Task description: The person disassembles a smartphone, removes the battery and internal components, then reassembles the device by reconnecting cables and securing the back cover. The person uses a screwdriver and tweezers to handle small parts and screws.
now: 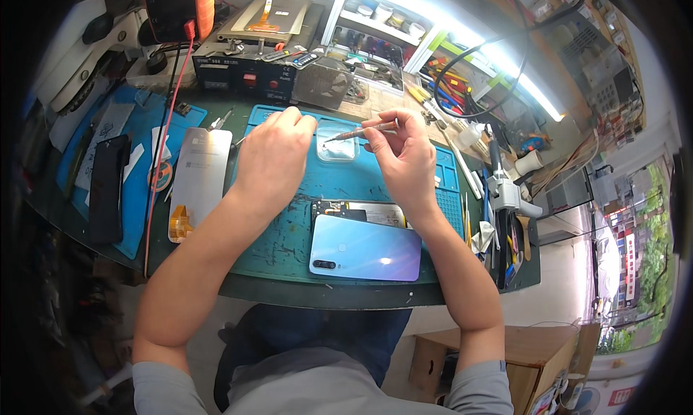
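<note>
The right hand [404,155] grips a thin screwdriver [359,133], its tip down over a small clear tray [337,146] on the blue mat [289,234]. The left hand [278,151] rests curled just left of the tray, fingertips at its corner. A pale blue phone back [365,258] lies nearer the person than the tray, at the bench [325,296] edge.

Both forearms reach forward, left hand [273,155] curled, right hand [404,151] pinching.

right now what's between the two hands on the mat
In the head view, a small clear tray lies on the blue mat between the left hand and right hand, under the tip of the screwdriver.
</note>
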